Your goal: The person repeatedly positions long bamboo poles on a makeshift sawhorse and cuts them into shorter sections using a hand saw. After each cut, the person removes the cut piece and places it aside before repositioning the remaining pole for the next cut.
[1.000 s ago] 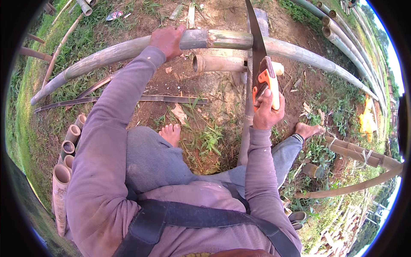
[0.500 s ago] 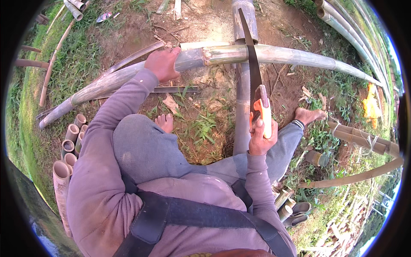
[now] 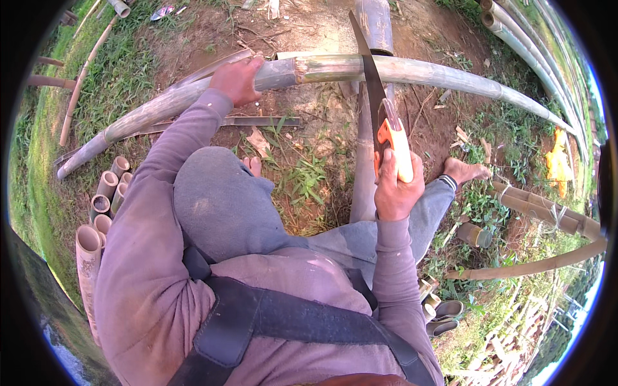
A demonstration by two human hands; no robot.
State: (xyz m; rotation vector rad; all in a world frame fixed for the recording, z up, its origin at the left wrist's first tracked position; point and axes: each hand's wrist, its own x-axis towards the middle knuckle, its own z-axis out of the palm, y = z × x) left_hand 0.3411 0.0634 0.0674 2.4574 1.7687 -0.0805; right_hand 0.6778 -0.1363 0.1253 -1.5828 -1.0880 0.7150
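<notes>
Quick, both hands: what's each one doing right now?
Left hand: closed over the bamboo pole, gripping it.
Right hand: closed around the orange handle of the saw.

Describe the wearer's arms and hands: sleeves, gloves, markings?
Left sleeve and right sleeve: long, faded mauve, creased fabric reaching the wrists. Left hand and right hand: bare, no gloves. No cables or printed markings visible.

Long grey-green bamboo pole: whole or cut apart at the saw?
Seemingly whole: the long grey-green bamboo pole lines up on both sides of the dark metal saw blade. Cut depth: cannot tell.
</notes>
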